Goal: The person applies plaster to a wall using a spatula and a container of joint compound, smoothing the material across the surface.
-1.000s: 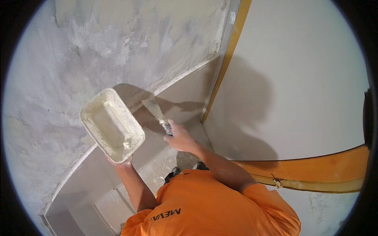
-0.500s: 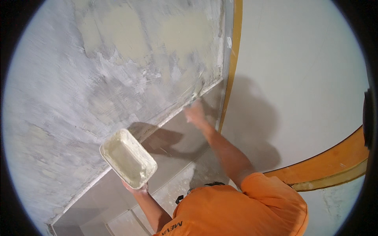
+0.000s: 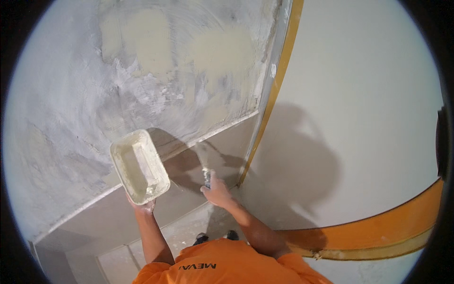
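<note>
A: Logging left hand (image 3: pixel 143 205): state?

B: Grasping the tub (image 3: pixel 157 162) at its near end, partly hidden beneath.

A: Right hand (image 3: pixel 219 192)?

B: Right of the tub, apart from it, fingers (image 3: pixel 206 189) closed round the putty knife (image 3: pixel 205 169); long axis pointing away, blade toward the smeared wall (image 3: pixel 61 104) beyond the tub.

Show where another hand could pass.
Likely widest: before the smooth white panel, between the long yellow strip and curved orange band. A narrower gap separates the cream rectangular tub from the pale-bladed putty knife. Crowded: left hand under the tub, right hand on the knife's handle.
</note>
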Available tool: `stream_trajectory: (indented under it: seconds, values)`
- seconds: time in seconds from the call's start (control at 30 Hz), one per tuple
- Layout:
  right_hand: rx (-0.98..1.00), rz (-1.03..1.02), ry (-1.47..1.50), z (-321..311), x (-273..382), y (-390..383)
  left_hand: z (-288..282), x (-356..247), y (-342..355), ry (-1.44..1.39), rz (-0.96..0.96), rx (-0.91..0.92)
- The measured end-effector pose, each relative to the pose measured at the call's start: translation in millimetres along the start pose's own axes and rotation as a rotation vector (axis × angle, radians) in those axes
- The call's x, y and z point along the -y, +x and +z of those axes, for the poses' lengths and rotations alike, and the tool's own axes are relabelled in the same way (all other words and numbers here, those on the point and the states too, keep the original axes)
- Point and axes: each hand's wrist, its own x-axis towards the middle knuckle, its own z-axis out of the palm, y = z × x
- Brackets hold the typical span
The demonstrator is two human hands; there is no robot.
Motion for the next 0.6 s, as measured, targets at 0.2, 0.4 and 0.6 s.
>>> stream_trajectory:
  seconds: [0.2,0.4,0.6]
  values:
    - [-0.052,0.246,0.484,-56.2,14.5,0.1,10.8,-0.7,-16.9,-0.012,-0.218,0.052]
    - [-0.044,0.331,0.838,-86.4,31.7,49.0,37.9,-8.8,-39.0,0.156,-0.233,-0.139]
    - [-0.087,0.326,0.645,-11.7,49.7,76.0,38.5,-24.6,-50.4,0.246,-0.165,-0.321]
